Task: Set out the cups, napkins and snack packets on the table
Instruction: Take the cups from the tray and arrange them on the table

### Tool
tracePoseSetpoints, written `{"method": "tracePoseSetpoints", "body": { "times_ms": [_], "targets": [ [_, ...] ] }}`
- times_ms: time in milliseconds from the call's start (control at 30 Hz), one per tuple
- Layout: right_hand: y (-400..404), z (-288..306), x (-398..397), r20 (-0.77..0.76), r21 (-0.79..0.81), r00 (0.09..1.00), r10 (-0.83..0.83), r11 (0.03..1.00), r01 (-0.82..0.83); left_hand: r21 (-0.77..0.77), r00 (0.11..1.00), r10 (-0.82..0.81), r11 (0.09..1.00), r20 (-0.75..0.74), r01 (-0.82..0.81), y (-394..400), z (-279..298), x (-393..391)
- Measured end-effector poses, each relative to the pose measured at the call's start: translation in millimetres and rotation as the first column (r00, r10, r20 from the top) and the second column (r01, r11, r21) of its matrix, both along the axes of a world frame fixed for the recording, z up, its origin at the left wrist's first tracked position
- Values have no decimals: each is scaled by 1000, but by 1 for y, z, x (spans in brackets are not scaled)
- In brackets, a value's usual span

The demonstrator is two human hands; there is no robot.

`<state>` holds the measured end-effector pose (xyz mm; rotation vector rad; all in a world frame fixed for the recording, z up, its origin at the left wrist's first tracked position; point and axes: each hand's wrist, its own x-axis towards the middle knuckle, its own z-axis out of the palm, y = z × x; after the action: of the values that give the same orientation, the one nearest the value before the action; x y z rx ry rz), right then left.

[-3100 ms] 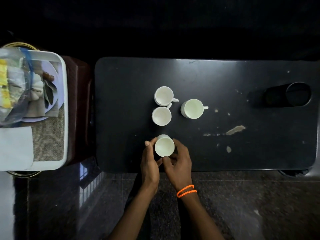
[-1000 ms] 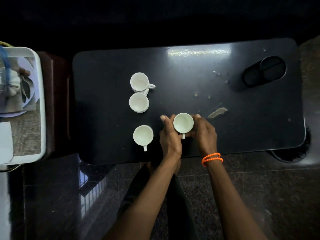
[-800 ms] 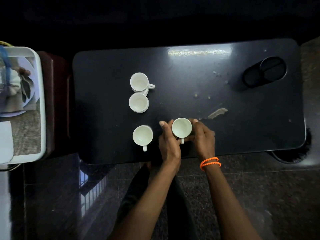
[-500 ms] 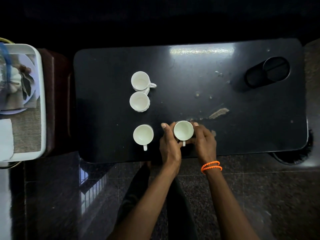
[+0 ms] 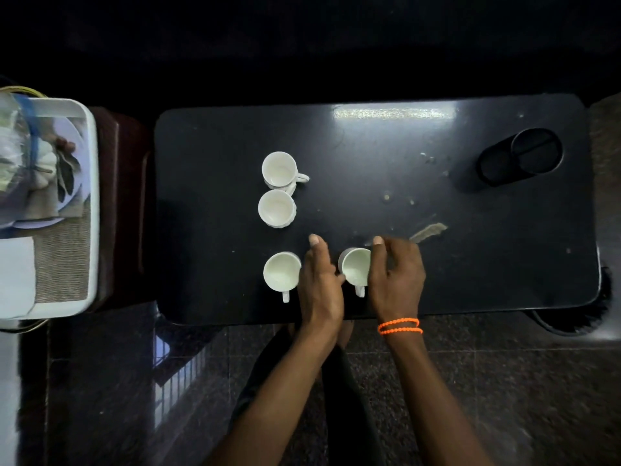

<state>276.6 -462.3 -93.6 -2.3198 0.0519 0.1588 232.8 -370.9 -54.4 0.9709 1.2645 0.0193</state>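
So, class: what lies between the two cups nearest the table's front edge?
In the head view, the person's left hand lies between the left front cup and the right front cup, fingers stretched forward over the table.

Both bare forearms reach in over the near edge of the table, the left hand lying palm-down with fingers fairly straight and thumb stretched forward, the right hand, orange bead bands at its wrist, loosely curled, its thumb at a cup.
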Motion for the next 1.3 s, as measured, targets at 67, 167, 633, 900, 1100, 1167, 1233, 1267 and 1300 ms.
{"method": "tracePoseSetpoints", "body": {
  "times_ms": [67,167,633,900,1100,1167,1233,1267,1300],
  "targets": [
    [22,1,5,121,6,988,100,995,-102,145,996,-26,989,82,14,34,11,7],
    [63,1,13,76,69,967,245,966,-250,500,998,-48,866,40,22,88,13,20],
    [105,2,38,-533,255,836,133,967,9,187,889,-359,888,-285,419,110,-13,50],
    [76,12,81,-496,169,867,44,984,47,28,924,-358,931,-136,365,76,-17,91],
    [71,11,109,-473,157,880,28,986,53,33,907,-406,911,-114,412,62,-21,107],
    [68,10,112,-481,158,876,24,986,59,28,908,-408,911,-93,412,61,-24,107],
    [65,9,111,-476,171,879,34,984,55,39,905,-418,906,-74,422,61,-27,106],
    [62,7,109,-466,183,884,40,982,52,48,903,-423,903,-69,427,61,-28,105],
    [60,5,107,-449,196,892,47,979,47,64,899,-432,898,-69,436,62,-29,104]
  ]
}}
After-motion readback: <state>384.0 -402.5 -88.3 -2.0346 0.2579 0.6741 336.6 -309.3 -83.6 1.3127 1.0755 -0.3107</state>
